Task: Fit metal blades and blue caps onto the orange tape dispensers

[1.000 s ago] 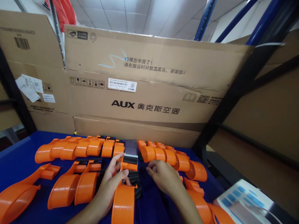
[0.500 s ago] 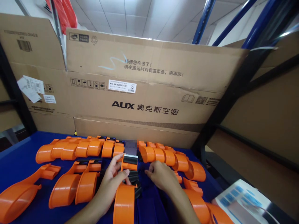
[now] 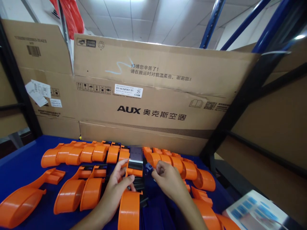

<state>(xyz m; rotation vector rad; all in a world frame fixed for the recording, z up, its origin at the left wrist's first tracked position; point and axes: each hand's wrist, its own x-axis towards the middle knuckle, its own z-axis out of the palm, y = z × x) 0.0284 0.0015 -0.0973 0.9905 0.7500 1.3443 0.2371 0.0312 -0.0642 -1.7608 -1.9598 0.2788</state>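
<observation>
My left hand [image 3: 119, 181] is closed around an orange tape dispenser [image 3: 129, 209], in front of me at the middle of the table. Its head has a serrated metal blade and a black strip; its round orange frame hangs toward me. To the right, my right hand [image 3: 167, 179] pinches a small dark blue plastic part [image 3: 149, 168] between thumb and fingers, a little apart from the dispenser's head. What the rest of that part looks like is hidden by the fingers. Under and beside the dispenser lie black parts [image 3: 139, 182], partly covered.
Rows of orange dispenser frames [image 3: 99, 153] stand on the blue table [image 3: 26, 179] at left, and more [image 3: 189, 169] at right. A white device with blue buttons [image 3: 254, 207] sits at lower right. A cardboard wall [image 3: 153, 127] closes the back, with a dark post [image 3: 216, 137] at right.
The small dark blue part now shows in my right hand's fingertips, which have lifted slightly. My left hand keeps its hold on the dispenser. The whole view has shifted slightly.
</observation>
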